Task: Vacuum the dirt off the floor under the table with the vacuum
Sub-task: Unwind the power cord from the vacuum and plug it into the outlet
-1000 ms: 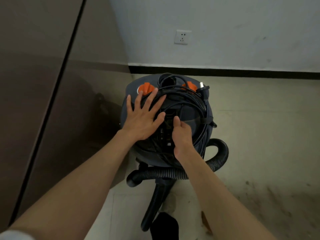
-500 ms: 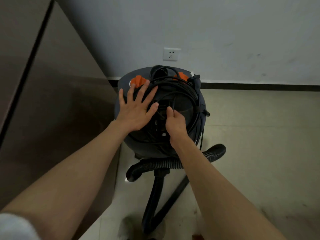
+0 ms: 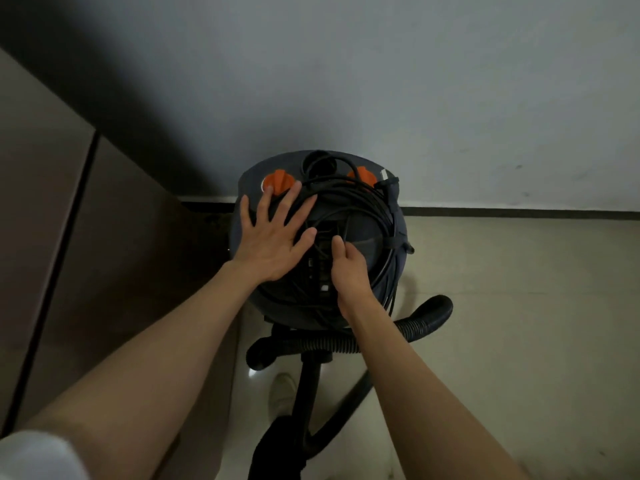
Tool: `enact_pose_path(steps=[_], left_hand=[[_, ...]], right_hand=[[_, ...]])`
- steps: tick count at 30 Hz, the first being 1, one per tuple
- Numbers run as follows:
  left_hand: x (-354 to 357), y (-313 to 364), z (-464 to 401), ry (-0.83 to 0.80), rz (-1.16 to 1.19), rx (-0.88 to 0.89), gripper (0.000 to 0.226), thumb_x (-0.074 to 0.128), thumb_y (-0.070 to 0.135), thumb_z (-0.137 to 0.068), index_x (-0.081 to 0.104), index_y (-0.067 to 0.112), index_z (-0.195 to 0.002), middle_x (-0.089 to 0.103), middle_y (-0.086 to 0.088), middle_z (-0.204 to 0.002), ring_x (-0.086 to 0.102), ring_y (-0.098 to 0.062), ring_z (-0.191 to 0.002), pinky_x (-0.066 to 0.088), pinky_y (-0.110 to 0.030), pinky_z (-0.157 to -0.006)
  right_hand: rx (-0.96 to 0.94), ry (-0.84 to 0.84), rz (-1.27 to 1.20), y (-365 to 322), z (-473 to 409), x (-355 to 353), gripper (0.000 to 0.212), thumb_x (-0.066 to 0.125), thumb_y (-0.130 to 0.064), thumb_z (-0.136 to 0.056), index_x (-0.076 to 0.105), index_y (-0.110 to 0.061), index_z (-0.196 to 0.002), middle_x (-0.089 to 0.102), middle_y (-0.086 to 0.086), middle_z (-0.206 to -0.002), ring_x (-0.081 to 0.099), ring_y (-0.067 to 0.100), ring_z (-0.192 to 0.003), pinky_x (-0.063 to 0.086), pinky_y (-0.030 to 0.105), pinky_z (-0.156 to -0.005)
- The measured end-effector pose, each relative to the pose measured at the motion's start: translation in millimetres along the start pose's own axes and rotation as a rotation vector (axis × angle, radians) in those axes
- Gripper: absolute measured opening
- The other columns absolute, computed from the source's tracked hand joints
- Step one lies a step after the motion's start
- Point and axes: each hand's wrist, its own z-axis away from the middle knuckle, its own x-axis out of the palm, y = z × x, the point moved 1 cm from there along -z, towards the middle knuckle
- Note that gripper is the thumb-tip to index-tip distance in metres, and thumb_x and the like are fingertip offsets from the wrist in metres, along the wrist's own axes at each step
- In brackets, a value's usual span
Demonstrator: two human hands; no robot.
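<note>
Pale floor (image 3: 519, 323) meets wall; vacuum (image 3: 388, 237) stands centre. Left hand (image 3: 273, 244) lies splayed flat on its lid, right hand (image 3: 349, 268) curls on the cord (image 3: 363, 199), coiled toward twelve o'clock.

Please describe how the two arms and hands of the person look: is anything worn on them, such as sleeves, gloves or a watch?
Both forearms are bare up to the hands. The left hand and the right hand wear no gloves, and no ring, watch or bracelet is visible. The only clothing in view is a white short sleeve at the left upper arm, in the lower left corner. The right arm shows no sleeve within the frame.
</note>
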Motion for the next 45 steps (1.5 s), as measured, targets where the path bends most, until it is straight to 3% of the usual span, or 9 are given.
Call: enact_pose_path(steps=[8,16,20,23,26,31,37,42,45], left_hand=[[-8.4,-12.2,3.5,0.049,-0.008,0.087,0.068,0.004,0.057,-0.087,0.018,0.032,-0.149,0.004,0.003,-0.159,0.001,-0.036,-0.144,-0.012,-0.056,-0.111],[-14.8,0.6,3.6,0.04,0.028,-0.028,0.067,0.012,0.053,-0.086,0.026,0.03,-0.148,0.008,0.004,-0.159,0.003,-0.031,-0.145,-0.007,-0.055,-0.112],[-19.3,33.3,19.5,0.065,0.172,-0.25,0.06,0.019,0.045,-0.09,0.027,0.028,-0.148,0.008,-0.001,-0.159,0.003,-0.031,-0.145,-0.002,-0.054,-0.114],[-16.1,63.9,30.6,0.103,0.284,-0.395,0.052,0.044,0.023,-0.096,0.03,0.023,-0.147,0.006,-0.007,-0.159,0.0,-0.033,-0.145,0.006,-0.053,-0.116],[-12.8,88.2,33.0,0.148,0.368,-0.476,0.053,0.053,0.017,-0.093,0.038,0.019,-0.143,0.007,-0.012,-0.158,0.005,-0.035,-0.145,0.018,-0.056,-0.113],[-6.0,111.2,42.4,0.149,0.339,-0.557,0.058,0.055,0.023,-0.092,0.033,0.018,-0.145,0.002,-0.011,-0.158,0.004,-0.034,-0.145,0.016,-0.055,-0.114],[6.8,110.4,49.3,0.136,0.344,-0.581,0.068,0.055,0.025,-0.093,0.018,0.029,-0.15,-0.004,-0.004,-0.159,0.002,-0.033,-0.145,0.018,-0.055,-0.114],[11.5,132.5,70.6,0.24,0.421,-0.593,0.067,0.053,0.024,-0.094,0.018,0.023,-0.151,0.001,-0.01,-0.159,0.003,-0.034,-0.145,0.01,-0.054,-0.114],[15.6,162.9,91.6,0.262,0.495,-0.472,0.057,0.038,0.039,-0.093,0.035,0.015,-0.145,0.027,-0.014,-0.153,0.024,-0.035,-0.141,0.018,-0.054,-0.112]], right_hand=[[0.103,-0.061,0.002,1.3,-1.8,7.7,0.038,0.036,-0.031,-0.103,0.053,-0.01,-0.129,0.06,0.006,-0.123,0.056,0.02,-0.115,0.046,0.037,-0.1],[0.079,-0.191,0.24,-24.4,-13.5,-30.4,0.021,0.044,-0.026,-0.101,0.062,-0.014,-0.101,0.065,0.001,-0.098,0.061,0.022,-0.104,0.048,0.037,-0.097],[-0.05,-0.101,0.299,-48.4,-17.5,-75.8,0.027,0.046,-0.028,-0.1,0.056,-0.017,-0.077,0.062,0.001,-0.071,0.061,0.017,-0.071,0.051,0.035,-0.075],[-0.111,-0.066,0.463,-59.9,-37.3,-106.0,0.023,0.056,-0.035,-0.094,0.051,-0.012,-0.092,0.061,0.005,-0.085,0.06,0.022,-0.083,0.046,0.032,-0.072],[-0.112,-0.223,0.661,-67.1,-53.6,-112.8,0.047,0.061,-0.043,-0.088,0.054,-0.004,-0.114,0.059,0.01,-0.111,0.055,0.023,-0.105,0.042,0.028,-0.085],[-0.163,-0.422,0.872,-61.4,-60.2,-108.1,0.039,0.053,-0.037,-0.095,0.058,-0.003,-0.113,0.061,0.014,-0.117,0.053,0.029,-0.114,0.04,0.031,-0.089],[-0.251,-0.401,0.83,-57.8,-61.4,-112.0,0.036,0.059,-0.03,-0.093,0.045,-0.014,-0.064,0.049,-0.004,-0.064,0.052,0.016,-0.073,0.029,0.022,-0.058],[-0.279,-0.411,0.742,-58.6,-37.6,-124.5,0.033,0.061,-0.026,-0.092,0.051,-0.003,-0.07,0.045,0.004,-0.06,0.042,0.011,-0.057,0.033,0.021,-0.054],[-0.235,-0.426,0.637,-60.5,-16.0,-129.2,0.03,0.063,-0.022,-0.091,0.055,0.0,-0.072,0.049,0.012,-0.068,0.044,0.018,-0.064,0.036,0.028,-0.061]])
